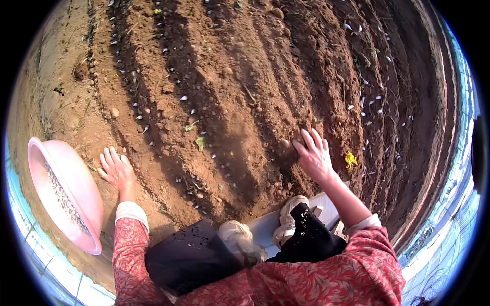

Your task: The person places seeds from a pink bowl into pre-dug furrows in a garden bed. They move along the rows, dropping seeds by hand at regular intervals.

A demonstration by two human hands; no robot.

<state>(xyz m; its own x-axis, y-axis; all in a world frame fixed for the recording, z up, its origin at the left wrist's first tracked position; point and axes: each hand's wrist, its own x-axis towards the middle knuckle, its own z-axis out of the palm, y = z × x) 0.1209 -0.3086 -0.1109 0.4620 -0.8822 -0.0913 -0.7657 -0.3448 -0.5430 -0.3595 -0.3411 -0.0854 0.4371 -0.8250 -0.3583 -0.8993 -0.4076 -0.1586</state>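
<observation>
My left hand (pixel 118 170) rests palm down on the bare soil with its fingers spread, and it holds nothing. Beside it on the left stands a tilted pink plastic basin (pixel 76 183), partly filled with small pale cloves or bulbs (pixel 63 199). My right hand (pixel 314 153) reaches down onto a soil ridge (pixel 252 126), its fingertips touching the loose earth; whether anything lies under them is hidden. White cloves (pixel 183 98) lie scattered in the furrow between the hands. More white cloves (pixel 362 102) dot the furrows right of my right hand.
A yellow flower (pixel 350 160) lies right of my right hand. My shoes (pixel 286 220) are near a pale board (pixel 264 229) at the furrow ends. Green leaf scraps (pixel 200 144) and small stones (pixel 114 113) lie on the soil. Translucent sheeting (pixel 455 214) curves along the right edge.
</observation>
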